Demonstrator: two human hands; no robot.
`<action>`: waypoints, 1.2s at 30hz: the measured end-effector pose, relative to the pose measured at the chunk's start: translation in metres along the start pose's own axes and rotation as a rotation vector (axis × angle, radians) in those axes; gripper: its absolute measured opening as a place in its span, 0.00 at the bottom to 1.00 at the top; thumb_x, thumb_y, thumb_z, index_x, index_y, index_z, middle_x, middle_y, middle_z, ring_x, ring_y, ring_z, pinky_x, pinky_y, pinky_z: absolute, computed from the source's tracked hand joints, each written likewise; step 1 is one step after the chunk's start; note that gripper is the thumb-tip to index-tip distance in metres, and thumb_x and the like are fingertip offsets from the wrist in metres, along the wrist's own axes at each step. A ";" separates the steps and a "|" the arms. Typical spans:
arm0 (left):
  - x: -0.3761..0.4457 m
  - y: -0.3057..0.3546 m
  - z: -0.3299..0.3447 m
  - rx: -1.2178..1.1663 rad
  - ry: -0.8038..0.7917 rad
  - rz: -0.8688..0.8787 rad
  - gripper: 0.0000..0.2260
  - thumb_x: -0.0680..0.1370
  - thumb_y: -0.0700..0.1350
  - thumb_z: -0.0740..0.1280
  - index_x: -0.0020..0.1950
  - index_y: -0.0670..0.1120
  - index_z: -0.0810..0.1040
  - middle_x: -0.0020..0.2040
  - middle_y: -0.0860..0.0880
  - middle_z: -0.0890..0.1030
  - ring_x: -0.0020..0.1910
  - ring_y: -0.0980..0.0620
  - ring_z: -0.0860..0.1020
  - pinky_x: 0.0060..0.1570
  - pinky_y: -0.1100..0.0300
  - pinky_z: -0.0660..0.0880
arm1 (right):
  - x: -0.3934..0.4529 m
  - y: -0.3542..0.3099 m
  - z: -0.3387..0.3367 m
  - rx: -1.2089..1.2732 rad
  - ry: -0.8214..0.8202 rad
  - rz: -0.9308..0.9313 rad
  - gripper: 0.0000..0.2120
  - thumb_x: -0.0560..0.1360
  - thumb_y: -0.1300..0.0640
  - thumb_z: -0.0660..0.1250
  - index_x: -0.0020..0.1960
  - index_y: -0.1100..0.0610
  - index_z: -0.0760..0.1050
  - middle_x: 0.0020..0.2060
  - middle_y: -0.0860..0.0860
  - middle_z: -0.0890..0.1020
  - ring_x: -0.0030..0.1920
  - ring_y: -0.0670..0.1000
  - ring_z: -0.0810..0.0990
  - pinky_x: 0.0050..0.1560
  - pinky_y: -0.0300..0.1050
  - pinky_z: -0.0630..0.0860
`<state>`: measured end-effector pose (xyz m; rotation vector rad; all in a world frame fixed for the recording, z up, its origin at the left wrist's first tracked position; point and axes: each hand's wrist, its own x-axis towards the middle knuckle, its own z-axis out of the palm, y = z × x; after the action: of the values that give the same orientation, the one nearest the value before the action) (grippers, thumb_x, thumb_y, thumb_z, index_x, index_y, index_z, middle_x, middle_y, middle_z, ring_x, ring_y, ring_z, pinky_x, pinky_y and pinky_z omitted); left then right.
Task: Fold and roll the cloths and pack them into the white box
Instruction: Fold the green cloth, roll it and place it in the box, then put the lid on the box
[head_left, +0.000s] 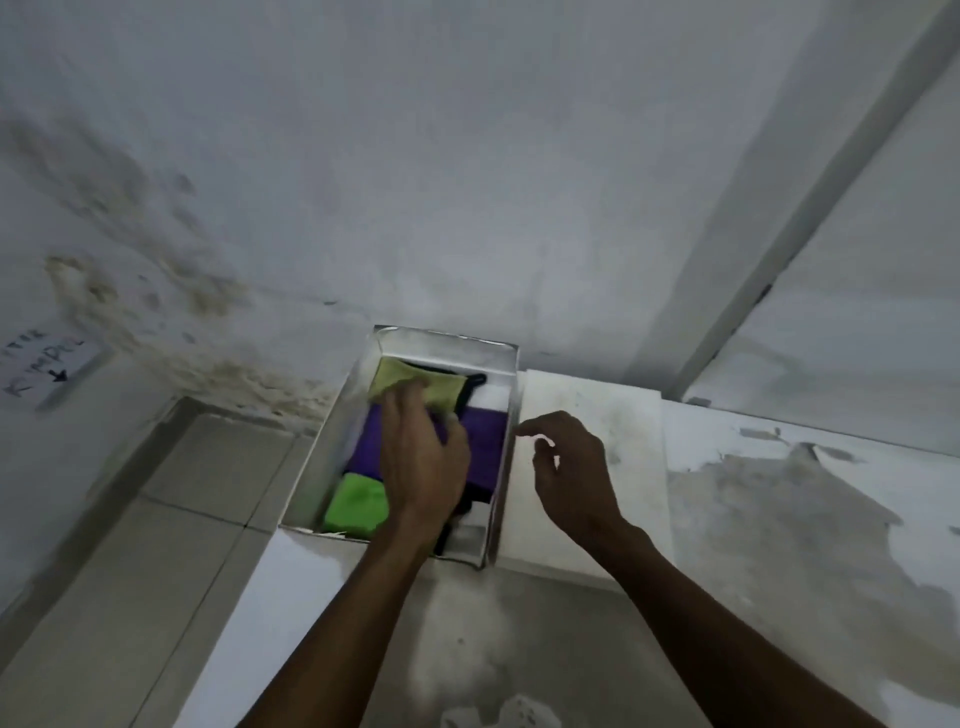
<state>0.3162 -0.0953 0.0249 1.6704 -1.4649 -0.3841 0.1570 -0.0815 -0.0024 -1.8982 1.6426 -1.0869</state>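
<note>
The white box (332, 431) stands on the ledge against the wall. Inside it lie a pale olive cloth (415, 384) with a black edge at the far end, a purple cloth (485, 447) in the middle and a bright green rolled cloth (356, 506) at the near end. My left hand (423, 457) reaches into the box, fingers flat and pressing on the olive cloth over the purple one. My right hand (566, 467) hovers just outside the box's right wall, fingers loosely curled and holding nothing.
A white box lid or board (592, 441) lies flat to the right of the box. The ledge (779, 519) has peeling paint. Left of the ledge drops a tiled floor (156, 519). A stained wall with a paper note (47, 371) rises behind.
</note>
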 end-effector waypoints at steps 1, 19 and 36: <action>-0.006 0.013 0.011 -0.067 -0.016 0.060 0.15 0.72 0.34 0.67 0.58 0.39 0.75 0.55 0.40 0.77 0.54 0.42 0.76 0.54 0.53 0.72 | -0.003 0.007 -0.010 -0.008 0.033 0.040 0.17 0.71 0.74 0.61 0.52 0.59 0.80 0.48 0.53 0.82 0.51 0.53 0.80 0.51 0.45 0.76; -0.064 0.035 0.147 0.356 -0.504 -0.378 0.31 0.76 0.46 0.64 0.73 0.37 0.55 0.70 0.36 0.64 0.68 0.38 0.65 0.67 0.49 0.63 | -0.058 0.122 -0.066 0.205 -0.123 0.991 0.34 0.77 0.52 0.66 0.76 0.58 0.53 0.70 0.60 0.69 0.67 0.61 0.71 0.65 0.52 0.70; -0.043 0.044 0.139 -0.145 -0.647 -0.474 0.23 0.70 0.51 0.74 0.60 0.49 0.70 0.54 0.47 0.80 0.48 0.50 0.79 0.47 0.56 0.78 | -0.083 0.152 -0.109 0.499 0.025 1.076 0.24 0.74 0.40 0.66 0.57 0.56 0.61 0.52 0.52 0.73 0.49 0.52 0.77 0.39 0.45 0.75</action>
<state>0.1778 -0.1080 -0.0362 1.8547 -1.4060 -1.3611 -0.0247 -0.0167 -0.0705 -0.5123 1.7838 -0.8805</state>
